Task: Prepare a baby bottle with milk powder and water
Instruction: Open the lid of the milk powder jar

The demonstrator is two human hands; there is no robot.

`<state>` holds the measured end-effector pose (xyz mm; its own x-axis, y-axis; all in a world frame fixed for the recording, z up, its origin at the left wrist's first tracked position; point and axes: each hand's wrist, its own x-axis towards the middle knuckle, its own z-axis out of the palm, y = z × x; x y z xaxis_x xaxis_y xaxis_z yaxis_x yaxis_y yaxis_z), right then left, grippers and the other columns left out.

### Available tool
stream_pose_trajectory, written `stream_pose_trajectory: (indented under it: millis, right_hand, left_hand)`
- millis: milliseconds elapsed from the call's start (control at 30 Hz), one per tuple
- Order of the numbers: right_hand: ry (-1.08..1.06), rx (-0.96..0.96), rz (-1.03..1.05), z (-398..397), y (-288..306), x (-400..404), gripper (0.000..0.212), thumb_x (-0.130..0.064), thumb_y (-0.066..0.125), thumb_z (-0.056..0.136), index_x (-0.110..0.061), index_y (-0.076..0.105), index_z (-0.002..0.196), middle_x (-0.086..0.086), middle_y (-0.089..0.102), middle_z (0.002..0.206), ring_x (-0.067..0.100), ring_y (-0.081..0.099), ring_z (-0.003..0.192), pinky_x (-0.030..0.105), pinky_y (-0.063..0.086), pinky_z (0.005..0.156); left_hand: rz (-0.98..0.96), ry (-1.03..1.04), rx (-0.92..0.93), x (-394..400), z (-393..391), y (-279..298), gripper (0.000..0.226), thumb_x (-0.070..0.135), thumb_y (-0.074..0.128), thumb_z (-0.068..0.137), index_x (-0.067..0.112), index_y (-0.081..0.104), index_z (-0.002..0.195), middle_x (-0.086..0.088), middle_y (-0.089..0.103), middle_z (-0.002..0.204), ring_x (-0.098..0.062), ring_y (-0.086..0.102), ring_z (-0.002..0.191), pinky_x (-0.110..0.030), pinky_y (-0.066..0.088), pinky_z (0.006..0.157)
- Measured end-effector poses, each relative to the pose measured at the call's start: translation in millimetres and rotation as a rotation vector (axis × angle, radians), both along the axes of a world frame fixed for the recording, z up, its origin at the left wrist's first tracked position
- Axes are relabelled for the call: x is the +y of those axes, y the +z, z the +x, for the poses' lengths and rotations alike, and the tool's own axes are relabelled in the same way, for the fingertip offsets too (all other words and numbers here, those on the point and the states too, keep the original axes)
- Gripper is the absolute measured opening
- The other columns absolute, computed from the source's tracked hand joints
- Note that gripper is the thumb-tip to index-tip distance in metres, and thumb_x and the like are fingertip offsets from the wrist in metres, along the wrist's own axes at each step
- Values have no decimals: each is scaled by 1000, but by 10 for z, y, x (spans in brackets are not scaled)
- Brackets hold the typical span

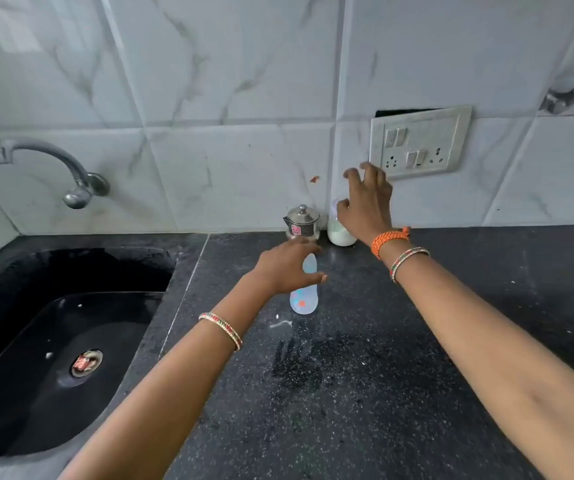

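**Both hands reaching for the materials at the far edge of the counter**

The clear plastic baby bottle with a pale blue tint lies on its side on the black speckled stone countertop, its length running from near to far; lying flat, it must be stood upright before anything can go in. The left hand is directly over the bottle's upper half, fingers spread and curved, thumb to the right. Whether the palm already presses the bottle cannot be told, as the hand hides the contact; the posture suits a grasp about to close.

The right hand is raised farther back, fingers splayed and unclenched, holding nothing. It is poised over the white translucent jar with white powder in its lower part, which stands against the grey-veined white tiled wall. The spread fingers probably prepare to grip the jar's top.

Just left of the jar stands a small lidded stainless-steel pot with a knob and a pink sticker, touching or nearly touching the wall; it may hold the water.

A black sink with a chrome tap lies at the left. A wall switch plate is mounted behind the right hand.
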<state>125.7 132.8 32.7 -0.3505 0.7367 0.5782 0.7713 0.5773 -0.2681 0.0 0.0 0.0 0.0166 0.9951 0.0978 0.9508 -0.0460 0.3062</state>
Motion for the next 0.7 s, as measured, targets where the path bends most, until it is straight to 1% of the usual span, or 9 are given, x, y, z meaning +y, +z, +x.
stream_pose_trajectory:
  millis: [33,100,200,267,367,433,533,600,700]
  right_hand:
    - [-9,-30,-62,-3,-74,34,50,-11,56,80,-7,48,130,18,36,143,35,29,134,47,29,105]
    - [-8,-72,-130,-8,-256,163,50,-14,56,84,-9,47,133,16,34,145,34,28,135,47,30,106]
    - [-4,-86,-216,-39,-522,381,49,-16,55,88,-11,46,135,16,33,147,35,29,135,48,31,105]
    - [-17,-77,-264,-83,-601,550,50,-19,54,90,-13,44,138,16,32,148,37,29,134,49,33,104]
    - [-17,-55,-388,-234,-694,850,52,-25,55,89,-20,41,140,13,28,150,39,28,134,53,37,103]
    - [-38,-45,-462,-343,-704,1030,55,-28,59,87,-24,40,139,13,27,149,41,27,134,55,36,102]
    - [-68,-46,-533,-489,-735,1265,52,-30,64,83,-20,44,130,15,35,136,42,33,127,53,40,97]
    - [-81,-45,-529,-517,-810,1335,51,-33,66,80,-17,44,123,15,38,130,41,36,121,51,44,91]
    - [-127,-32,-454,-494,-918,1344,57,-43,67,77,-16,43,121,15,38,131,40,39,117,52,45,87]
  left_hand:
    - [-47,13,0,8,-11,-17,57,46,61,84,28,45,135,4,40,146,-23,44,128,-44,44,92]
    - [-45,32,-43,56,-71,-113,50,34,62,85,29,48,133,3,45,142,-23,46,125,-43,45,93]
    - [24,33,-128,146,-174,-205,43,20,66,82,26,58,123,0,56,130,-23,52,117,-40,47,93]
    - [71,45,-159,213,-243,-178,41,19,70,78,24,63,118,-2,61,123,-23,56,111,-38,47,90]
    - [68,81,-175,351,-385,-159,40,22,72,76,25,64,116,-3,62,118,-23,57,105,-38,48,88]
    - [50,97,-186,408,-472,-168,40,25,73,76,27,64,115,-3,62,114,-23,58,101,-40,48,87]
    - [44,126,-211,450,-556,-223,40,27,74,76,29,63,115,-1,60,112,-20,57,96,-38,49,84]
    - [61,132,-252,429,-565,-257,40,28,73,77,28,63,116,0,58,112,-18,56,95,-38,50,83]
    - [76,114,-275,391,-549,-304,40,27,71,80,29,60,119,3,54,116,-17,54,103,-39,51,84]
